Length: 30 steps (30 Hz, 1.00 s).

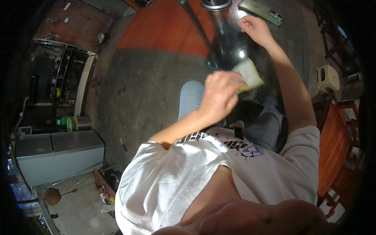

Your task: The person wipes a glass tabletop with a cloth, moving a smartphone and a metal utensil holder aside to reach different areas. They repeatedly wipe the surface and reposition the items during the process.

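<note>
My left hand pinches a thin white pad with yellow edging by its near side. The pad is tilted and blurred, so I cannot tell whether it is cloth or paper. It is held over the near part of a glossy dark tabletop that mirrors the light. Farther out, my right hand is curled with its fingers closed, at or just above the tabletop; nothing shows in it. Beyond its knuckles lies a greenish smartphone, camera side up. A round metal-rimmed object stands at the top edge of the view.
On the right are a beige plastic stool and a reddish wooden bench. To the left stand a white chest freezer and dark shelving. A broom-like tool and a toolbox lie on the floor.
</note>
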{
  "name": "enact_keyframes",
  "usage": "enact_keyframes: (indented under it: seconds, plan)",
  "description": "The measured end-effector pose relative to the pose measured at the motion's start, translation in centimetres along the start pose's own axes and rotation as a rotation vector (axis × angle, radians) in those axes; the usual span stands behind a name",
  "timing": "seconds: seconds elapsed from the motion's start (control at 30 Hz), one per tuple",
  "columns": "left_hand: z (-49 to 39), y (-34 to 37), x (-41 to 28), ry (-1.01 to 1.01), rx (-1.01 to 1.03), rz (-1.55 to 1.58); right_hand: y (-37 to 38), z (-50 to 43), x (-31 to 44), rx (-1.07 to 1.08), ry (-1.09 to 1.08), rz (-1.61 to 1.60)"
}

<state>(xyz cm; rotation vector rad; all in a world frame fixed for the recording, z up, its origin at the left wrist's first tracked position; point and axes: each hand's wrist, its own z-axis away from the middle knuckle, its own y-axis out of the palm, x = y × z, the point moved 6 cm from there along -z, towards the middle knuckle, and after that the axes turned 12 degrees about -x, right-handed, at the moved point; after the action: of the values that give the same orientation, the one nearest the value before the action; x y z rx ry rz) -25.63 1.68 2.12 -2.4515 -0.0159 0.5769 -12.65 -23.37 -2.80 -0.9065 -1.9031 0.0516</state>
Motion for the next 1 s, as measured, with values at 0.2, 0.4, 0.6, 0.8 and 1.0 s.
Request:
enact_keyframes:
  seconds: [0.2,0.4,0.6,0.8,1.0]
  plan:
    - [-1.4,1.2,1.6,-0.551,0.118,0.892,-0.4,-0.3,0.1,-0.135,-0.011,-0.133]
    - [-5.5,-0.3,10.4,-0.428,-0.288,0.339,-2.3,-0.2,-0.5,-0.387,0.155,-0.186]
    - [-10.1,-2.2,20.0,-0.427,-0.295,0.153,-2.3,0.1,0.1,-0.407,0.164,-0.209]
    - [-16.9,2.8,24.1,-0.432,-0.312,0.013,-2.0,0.2,0.7,-0.346,0.211,-0.181]
    - [-19.4,5.7,26.3,-0.48,-0.391,-0.009,-1.8,0.0,0.7,-0.35,0.207,-0.216]
